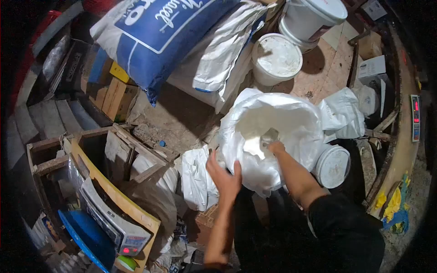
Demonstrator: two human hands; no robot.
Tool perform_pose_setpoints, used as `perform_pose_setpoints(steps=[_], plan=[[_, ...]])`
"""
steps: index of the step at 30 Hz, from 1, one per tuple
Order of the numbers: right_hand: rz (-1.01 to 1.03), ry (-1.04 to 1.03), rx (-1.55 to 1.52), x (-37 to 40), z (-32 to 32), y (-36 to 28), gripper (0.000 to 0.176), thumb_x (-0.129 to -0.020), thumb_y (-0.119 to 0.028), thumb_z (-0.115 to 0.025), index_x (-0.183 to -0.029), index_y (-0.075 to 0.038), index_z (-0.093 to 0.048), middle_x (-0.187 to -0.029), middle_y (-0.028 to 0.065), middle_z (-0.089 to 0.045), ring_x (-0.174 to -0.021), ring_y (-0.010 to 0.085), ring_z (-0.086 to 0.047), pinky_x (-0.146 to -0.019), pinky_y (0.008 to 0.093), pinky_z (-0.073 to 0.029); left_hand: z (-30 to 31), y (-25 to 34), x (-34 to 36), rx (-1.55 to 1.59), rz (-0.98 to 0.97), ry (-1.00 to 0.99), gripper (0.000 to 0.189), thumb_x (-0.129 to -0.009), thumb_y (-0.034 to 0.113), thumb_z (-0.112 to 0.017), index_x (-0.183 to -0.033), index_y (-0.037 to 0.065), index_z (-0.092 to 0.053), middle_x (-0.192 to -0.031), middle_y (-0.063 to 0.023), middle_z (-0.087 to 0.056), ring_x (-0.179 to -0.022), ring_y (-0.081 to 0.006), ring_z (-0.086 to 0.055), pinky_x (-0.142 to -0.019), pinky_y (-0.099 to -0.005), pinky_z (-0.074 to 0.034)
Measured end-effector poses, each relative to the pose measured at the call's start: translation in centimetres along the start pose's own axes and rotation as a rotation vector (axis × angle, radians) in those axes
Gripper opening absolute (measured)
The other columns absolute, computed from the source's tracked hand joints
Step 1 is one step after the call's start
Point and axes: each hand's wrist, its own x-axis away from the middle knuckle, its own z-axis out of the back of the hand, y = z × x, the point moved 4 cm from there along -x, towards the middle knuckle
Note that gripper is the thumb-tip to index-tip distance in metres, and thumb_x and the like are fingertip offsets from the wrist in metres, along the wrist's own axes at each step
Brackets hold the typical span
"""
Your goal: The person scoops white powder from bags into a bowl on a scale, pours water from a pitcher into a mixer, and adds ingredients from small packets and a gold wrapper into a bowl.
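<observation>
A large white plastic-lined sack [300,109] stands with its mouth wide, white powder [253,146] inside it. My right hand [276,147] reaches down into the sack, fingers closed round a greyish scoop [269,135] whose far end is at the powder. My left hand [225,176] is beside the sack's left rim, thumb and fingers spread, with nothing in it. Left of that hand lies a crumpled white bag [196,177].
White lidded buckets [277,57] stand behind the sack, and another bucket [333,166] at its right. A big blue-and-white sack [168,32] lies at the back left. A digital scale [107,223] rests on the wooden bench [123,195] at left, beside a blue basin [75,232].
</observation>
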Motion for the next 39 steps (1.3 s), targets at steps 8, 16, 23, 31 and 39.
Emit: perform_pose_setpoints(steps=[8,16,23,31,39], plan=[[-0.018,0.022,-0.026,-12.4,-9.5,2.0,0.039,-0.088,-0.023,-0.046,-0.115,0.001,-0.063,-0.112,0.0178,-0.066,-0.1,0.0324,-0.064,-0.088,0.0442,-0.051,1.5,-21.1,19.9,-0.119,0.397,0.005,0.065,-0.088,0.04,-0.063,-0.129,-0.006,-0.043,-0.121,-0.0248,-0.044,-0.111,-0.0373,-0.048,-0.095,-0.0453,-0.041],[0.033,0.218,0.057,-15.9,-7.3,-1.4,0.025,-0.085,-0.021,-0.05,-0.096,-0.003,-0.064,-0.1,0.0174,-0.067,-0.095,0.0319,-0.065,-0.081,0.0449,-0.052,4.7,-30.1,38.8,-0.166,0.886,-0.155,0.056,-0.087,0.03,-0.062,-0.128,-0.004,-0.045,-0.114,-0.0234,-0.049,-0.104,-0.036,-0.053,-0.086,-0.0422,-0.047],[0.353,0.473,0.321,-14.5,-7.9,0.6,0.027,-0.085,-0.015,-0.049,-0.107,-0.002,-0.056,-0.089,0.0189,-0.064,-0.082,0.0355,-0.064,-0.072,0.0504,-0.05,5.8,-29.5,43.4,-0.05,1.122,-0.205,0.054,-0.088,0.031,-0.062,-0.126,-0.004,-0.047,-0.11,-0.0219,-0.051,-0.102,-0.0338,-0.054,-0.083,-0.0416,-0.048],[0.432,0.401,0.189,-20.5,-6.5,-0.4,0.029,-0.09,-0.02,-0.047,-0.114,-0.008,-0.056,-0.091,0.0181,-0.067,-0.084,0.0358,-0.065,-0.075,0.0502,-0.05,4.9,-29.9,44.3,0.016,1.215,-0.203,0.05,-0.089,0.031,-0.061,-0.124,-0.003,-0.048,-0.107,-0.0202,-0.054,-0.099,-0.0314,-0.056,-0.081,-0.0409,-0.048],[0.512,0.411,0.123,-16.3,-7.1,1.2,0.028,-0.093,-0.023,-0.044,-0.111,-0.008,-0.059,-0.098,0.0191,-0.066,-0.093,0.0378,-0.062,-0.081,0.0523,-0.047,4.6,-29.9,45.5,0.054,1.255,-0.211,0.047,-0.091,0.032,-0.061,-0.121,-0.003,-0.05,-0.103,-0.0185,-0.057,-0.097,-0.0289,-0.057,-0.078,-0.0403,-0.049]])
